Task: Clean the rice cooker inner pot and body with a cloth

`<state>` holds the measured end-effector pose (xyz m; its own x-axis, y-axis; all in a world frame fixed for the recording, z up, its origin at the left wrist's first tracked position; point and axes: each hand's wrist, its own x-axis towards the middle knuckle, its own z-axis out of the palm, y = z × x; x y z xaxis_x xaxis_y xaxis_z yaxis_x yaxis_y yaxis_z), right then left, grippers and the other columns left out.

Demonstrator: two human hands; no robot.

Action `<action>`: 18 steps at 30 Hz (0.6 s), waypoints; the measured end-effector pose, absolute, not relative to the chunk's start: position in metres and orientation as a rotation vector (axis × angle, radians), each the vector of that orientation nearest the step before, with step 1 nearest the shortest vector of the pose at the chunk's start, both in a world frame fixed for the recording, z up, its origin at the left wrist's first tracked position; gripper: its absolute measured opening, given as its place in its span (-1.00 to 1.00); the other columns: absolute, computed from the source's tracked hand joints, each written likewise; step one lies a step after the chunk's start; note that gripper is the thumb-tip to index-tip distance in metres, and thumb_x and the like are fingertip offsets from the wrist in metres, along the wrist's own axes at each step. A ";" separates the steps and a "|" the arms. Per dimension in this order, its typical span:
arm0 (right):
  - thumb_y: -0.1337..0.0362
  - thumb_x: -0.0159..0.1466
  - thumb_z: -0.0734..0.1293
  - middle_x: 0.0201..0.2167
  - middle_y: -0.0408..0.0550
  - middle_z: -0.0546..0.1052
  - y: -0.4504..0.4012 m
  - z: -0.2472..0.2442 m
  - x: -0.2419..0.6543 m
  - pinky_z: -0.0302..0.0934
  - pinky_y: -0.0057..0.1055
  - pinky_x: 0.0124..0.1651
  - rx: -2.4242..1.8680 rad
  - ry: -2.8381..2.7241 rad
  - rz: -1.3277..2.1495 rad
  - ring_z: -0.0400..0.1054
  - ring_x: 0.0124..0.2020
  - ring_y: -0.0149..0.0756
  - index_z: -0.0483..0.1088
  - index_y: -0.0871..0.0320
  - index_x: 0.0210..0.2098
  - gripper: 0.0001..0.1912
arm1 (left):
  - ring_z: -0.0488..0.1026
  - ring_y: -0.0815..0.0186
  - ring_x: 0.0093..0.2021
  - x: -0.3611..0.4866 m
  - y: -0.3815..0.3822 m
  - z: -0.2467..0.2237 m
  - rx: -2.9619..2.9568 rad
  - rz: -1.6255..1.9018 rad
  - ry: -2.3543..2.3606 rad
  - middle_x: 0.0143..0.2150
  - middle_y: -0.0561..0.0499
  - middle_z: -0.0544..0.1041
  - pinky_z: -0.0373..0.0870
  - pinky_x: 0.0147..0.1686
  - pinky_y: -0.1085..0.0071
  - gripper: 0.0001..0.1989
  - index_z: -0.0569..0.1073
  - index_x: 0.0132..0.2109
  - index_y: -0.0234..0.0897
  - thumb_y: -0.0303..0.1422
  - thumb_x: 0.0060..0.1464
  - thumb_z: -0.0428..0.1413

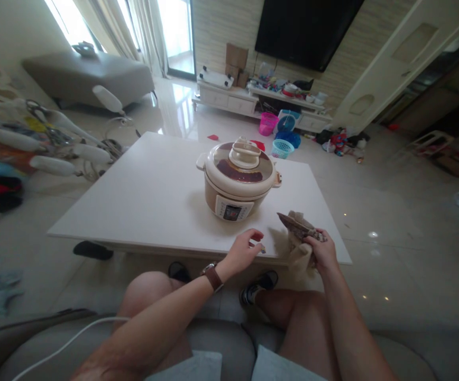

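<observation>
A beige and brown electric pressure cooker (pixel 239 180) stands upright on the white table (pixel 134 196), its lid on and its control panel facing me. My right hand (pixel 324 253) grips a crumpled grey-brown cloth (pixel 299 233) at the table's right front corner; part of the cloth is dark and pointed, and its lower end hangs past the edge. My left hand (pixel 247 248), with a brown-strapped watch on the wrist, is over the front edge with fingers curved and apart, nothing held in them. Close to its fingertips is a tiny coloured thing (pixel 263 248), too small to name.
Beyond the table, a pink basket (pixel 268 123) and a light-blue basket (pixel 282 148) stand on the tiled floor before a low white cabinet (pixel 229 100). At left are several white padded arms of a metal frame (pixel 90 153). My knees are below the table's front edge.
</observation>
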<state>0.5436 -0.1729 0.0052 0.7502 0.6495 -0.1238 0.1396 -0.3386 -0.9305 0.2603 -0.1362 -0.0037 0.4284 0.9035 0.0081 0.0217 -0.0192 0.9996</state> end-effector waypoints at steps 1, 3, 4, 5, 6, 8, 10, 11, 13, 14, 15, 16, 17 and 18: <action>0.20 -0.26 0.51 -0.48 -0.23 0.49 -0.176 0.009 0.530 0.23 -0.40 -0.43 -1.822 -0.586 0.642 0.34 -0.47 -0.30 0.42 0.08 -0.22 -0.44 | 0.55 0.06 0.08 0.264 -0.142 -0.003 1.376 0.837 0.845 0.06 -0.18 0.63 0.49 0.08 0.16 -0.65 0.60 0.02 -0.24 -0.41 0.05 0.25; 0.20 -0.26 0.53 -0.48 -0.24 0.50 -0.178 0.017 0.499 0.23 -0.41 -0.44 -1.730 -0.575 0.720 0.34 -0.48 -0.32 0.40 0.08 -0.23 -0.43 | 0.42 -0.08 0.32 0.267 -0.152 0.000 1.324 0.814 0.699 0.29 -0.24 0.52 0.35 0.32 0.03 -0.36 0.54 0.23 -0.22 -0.37 -0.05 0.38; 0.21 -0.27 0.54 -0.49 -0.25 0.50 -0.178 0.020 0.483 0.24 -0.41 -0.44 -1.695 -0.571 0.758 0.34 -0.49 -0.32 0.39 0.07 -0.24 -0.43 | 0.33 -0.11 0.41 0.268 -0.156 0.002 1.301 0.822 0.617 0.38 -0.25 0.44 0.24 0.42 0.00 -0.22 0.48 0.30 -0.21 -0.36 -0.12 0.43; 0.20 -0.25 0.55 -0.49 -0.26 0.50 -0.177 0.025 0.466 0.25 -0.41 -0.43 -1.653 -0.578 0.809 0.35 -0.48 -0.32 0.39 0.07 -0.23 -0.43 | 0.25 -0.12 0.47 0.268 -0.161 0.004 1.272 0.833 0.545 0.45 -0.25 0.37 0.14 0.48 -0.01 -0.09 0.43 0.36 -0.20 -0.37 -0.19 0.48; 0.19 -0.24 0.56 -0.48 -0.26 0.51 -0.175 0.029 0.449 0.28 -0.40 -0.41 -1.604 -0.587 0.854 0.37 -0.47 -0.31 0.38 0.06 -0.23 -0.43 | 0.22 -0.12 0.49 0.269 -0.165 0.005 1.225 0.853 0.501 0.47 -0.24 0.33 0.08 0.51 -0.01 0.01 0.39 0.39 -0.20 -0.38 -0.26 0.51; 0.15 -0.19 0.60 -0.41 -0.23 0.55 -0.172 0.043 0.416 0.35 -0.36 -0.32 -1.518 -0.668 0.907 0.43 -0.40 -0.28 0.38 0.06 -0.19 -0.40 | 0.30 -0.12 0.45 0.269 -0.175 0.006 1.056 0.923 0.516 0.43 -0.24 0.39 0.14 0.48 -0.03 0.07 0.37 0.39 -0.21 -0.44 -0.32 0.53; 0.10 -0.13 0.64 -0.28 -0.16 0.60 -0.171 0.061 0.388 0.42 -0.32 -0.21 -1.449 -0.840 1.007 0.50 -0.28 -0.24 0.39 0.05 -0.12 -0.37 | 0.47 -0.09 0.30 0.267 -0.185 0.005 0.782 0.991 0.571 0.29 -0.23 0.54 0.31 0.38 -0.02 -0.08 0.42 0.32 -0.24 -0.43 -0.25 0.49; 0.07 -0.10 0.64 -0.19 -0.11 0.61 -0.172 0.071 0.378 0.43 -0.30 -0.19 -1.423 -0.921 1.081 0.53 -0.22 -0.21 0.40 0.04 -0.08 -0.35 | 0.54 -0.07 0.22 0.265 -0.188 0.006 0.626 1.004 0.575 0.22 -0.23 0.59 0.39 0.33 0.00 -0.20 0.47 0.26 -0.27 -0.41 -0.18 0.46; 0.01 -0.02 0.62 -0.02 -0.03 0.59 -0.174 0.092 0.365 0.47 -0.25 -0.17 -1.376 -1.039 1.175 0.55 -0.14 -0.15 0.40 0.02 -0.02 -0.35 | 0.61 -0.07 0.13 0.254 -0.193 0.010 0.369 0.978 0.521 0.14 -0.25 0.64 0.46 0.27 0.01 -0.41 0.55 0.16 -0.33 -0.35 -0.07 0.38; -0.02 0.02 0.60 0.03 -0.01 0.58 -0.175 0.101 0.364 0.48 -0.24 -0.17 -1.357 -1.076 1.167 0.55 -0.10 -0.14 0.40 0.02 -0.02 -0.38 | 0.62 -0.07 0.12 0.247 -0.193 0.013 0.284 0.960 0.477 0.13 -0.27 0.65 0.47 0.26 0.01 -0.47 0.57 0.13 -0.36 -0.34 -0.03 0.34; -0.03 0.05 0.58 0.05 -0.01 0.57 -0.176 0.108 0.365 0.48 -0.22 -0.15 -1.338 -1.102 1.124 0.55 -0.08 -0.12 0.41 0.03 -0.03 -0.42 | 0.63 -0.08 0.11 0.238 -0.193 0.018 0.236 0.953 0.440 0.11 -0.28 0.66 0.47 0.27 0.00 -0.49 0.58 0.11 -0.38 -0.33 -0.01 0.31; -0.03 0.08 0.55 0.04 -0.01 0.57 -0.177 0.113 0.369 0.48 -0.21 -0.13 -1.322 -1.118 1.059 0.55 -0.05 -0.12 0.41 0.04 -0.05 -0.47 | 0.63 -0.07 0.12 0.228 -0.191 0.022 0.218 0.978 0.425 0.10 -0.29 0.67 0.47 0.27 -0.01 -0.50 0.58 0.11 -0.39 -0.33 0.00 0.28; -0.03 0.10 0.53 0.01 -0.01 0.57 -0.177 0.116 0.375 0.47 -0.21 -0.11 -1.312 -1.125 0.990 0.54 -0.04 -0.12 0.41 0.05 -0.08 -0.50 | 0.63 -0.07 0.12 0.217 -0.188 0.027 0.221 1.040 0.433 0.08 -0.29 0.68 0.48 0.27 -0.02 -0.50 0.58 0.12 -0.39 -0.32 0.02 0.26; -0.02 0.11 0.52 -0.01 -0.02 0.57 -0.176 0.116 0.383 0.47 -0.22 -0.11 -1.311 -1.121 0.925 0.53 -0.04 -0.12 0.42 0.05 -0.10 -0.53 | 0.63 -0.06 0.12 0.207 -0.183 0.032 0.239 1.127 0.460 0.07 -0.28 0.68 0.49 0.26 -0.03 -0.49 0.57 0.14 -0.37 -0.31 0.03 0.25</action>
<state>0.3829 -0.1760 0.1163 0.2408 0.9659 0.0947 0.0908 0.0747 -0.9931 0.2069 -0.1832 0.0321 0.3493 0.9077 -0.2326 -0.8109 0.4172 0.4103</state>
